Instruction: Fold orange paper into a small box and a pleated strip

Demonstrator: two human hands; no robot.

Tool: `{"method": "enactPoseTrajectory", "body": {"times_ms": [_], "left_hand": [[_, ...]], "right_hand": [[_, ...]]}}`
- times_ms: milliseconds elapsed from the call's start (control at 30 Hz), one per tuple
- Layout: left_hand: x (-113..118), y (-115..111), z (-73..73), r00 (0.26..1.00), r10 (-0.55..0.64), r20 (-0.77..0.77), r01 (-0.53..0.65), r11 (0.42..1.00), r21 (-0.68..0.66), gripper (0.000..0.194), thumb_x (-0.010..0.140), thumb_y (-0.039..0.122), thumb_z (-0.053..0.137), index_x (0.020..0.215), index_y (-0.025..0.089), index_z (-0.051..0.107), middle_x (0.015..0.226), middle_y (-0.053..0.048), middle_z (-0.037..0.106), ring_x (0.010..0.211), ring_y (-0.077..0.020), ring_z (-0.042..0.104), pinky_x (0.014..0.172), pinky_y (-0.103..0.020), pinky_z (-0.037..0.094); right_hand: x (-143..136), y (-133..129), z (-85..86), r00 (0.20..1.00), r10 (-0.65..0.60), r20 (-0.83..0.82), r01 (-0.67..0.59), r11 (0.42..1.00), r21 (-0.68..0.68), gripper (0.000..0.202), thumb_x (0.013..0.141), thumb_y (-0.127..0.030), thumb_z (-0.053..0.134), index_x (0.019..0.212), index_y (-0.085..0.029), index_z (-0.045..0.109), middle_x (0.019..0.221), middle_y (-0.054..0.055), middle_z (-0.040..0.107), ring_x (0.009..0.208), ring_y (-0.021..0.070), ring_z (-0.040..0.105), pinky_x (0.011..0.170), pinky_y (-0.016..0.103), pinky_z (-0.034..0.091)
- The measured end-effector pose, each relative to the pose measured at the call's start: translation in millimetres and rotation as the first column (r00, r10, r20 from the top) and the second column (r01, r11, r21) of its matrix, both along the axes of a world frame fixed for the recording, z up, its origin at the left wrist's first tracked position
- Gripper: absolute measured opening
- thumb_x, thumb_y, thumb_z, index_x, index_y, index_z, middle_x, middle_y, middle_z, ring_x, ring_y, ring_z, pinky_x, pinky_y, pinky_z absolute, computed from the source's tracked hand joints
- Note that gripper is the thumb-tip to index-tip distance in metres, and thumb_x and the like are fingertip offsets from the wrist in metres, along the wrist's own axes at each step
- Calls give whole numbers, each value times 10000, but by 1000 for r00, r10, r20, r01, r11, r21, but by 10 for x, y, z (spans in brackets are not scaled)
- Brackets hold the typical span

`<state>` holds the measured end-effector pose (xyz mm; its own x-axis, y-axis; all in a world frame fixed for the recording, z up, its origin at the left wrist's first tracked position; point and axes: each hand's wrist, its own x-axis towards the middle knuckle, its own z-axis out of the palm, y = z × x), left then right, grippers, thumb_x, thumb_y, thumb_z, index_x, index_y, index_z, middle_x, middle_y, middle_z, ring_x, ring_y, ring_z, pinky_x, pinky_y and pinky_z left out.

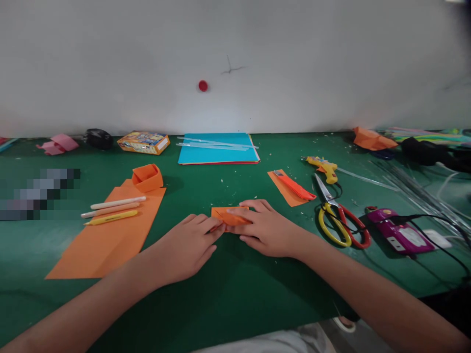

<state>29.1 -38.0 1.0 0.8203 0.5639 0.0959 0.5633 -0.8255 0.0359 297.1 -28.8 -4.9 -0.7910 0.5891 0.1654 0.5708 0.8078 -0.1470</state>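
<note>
A small folded piece of orange paper lies on the green table in front of me, partly covered by my fingers. At its left edge, my left hand pinches the paper between thumb and fingertips. My right hand grips it from the right, with fingers stretched across its top; the fingers hide most of that side. The two hands nearly meet at the paper's near edge.
Left are orange sheets with pens and an orange folded-paper piece. Right are a red box cutter, scissors, a yellow glue gun and a purple power strip with cables. Blue sheets lie by the wall.
</note>
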Motion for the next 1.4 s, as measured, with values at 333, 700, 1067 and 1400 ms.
{"method": "enactPoseTrajectory", "body": {"times_ms": [333,700,1067,1400], "left_hand": [[-115,86,75,1000,-25,7,26,993,-113,431,952,247,579,1380,301,559,1380,-69,577,1179,-246,577,1000,-400,446],[-94,181,174,985,-64,161,97,974,-206,359,887,90,532,1120,280,728,1179,-21,715,1014,-169,663,937,-334,473],[-102,222,-142,922,6,388,68,982,-175,231,882,68,520,993,221,652,993,-28,682,875,-185,561,805,-375,442],[110,324,-141,912,-2,410,40,996,-84,211,873,89,488,680,171,512,701,-20,539,688,-168,437,640,-357,340]], "right_hand": [[18,26,-20,998,62,-7,-63,997,-35,417,1011,-265,508,1417,-241,598,1464,68,585,1303,314,434,1075,540,387],[-10,15,-34,994,46,-102,-56,994,-92,360,1016,-306,501,1345,-265,642,1362,78,662,1258,278,513,1067,511,370],[-114,70,-124,980,20,-200,-69,967,-244,259,983,-237,527,1200,-238,668,1253,58,677,1160,238,532,1035,440,408],[-161,104,-147,962,-24,-272,-56,958,-283,122,948,-204,551,906,-206,666,1025,34,683,981,204,534,895,392,394]]}}
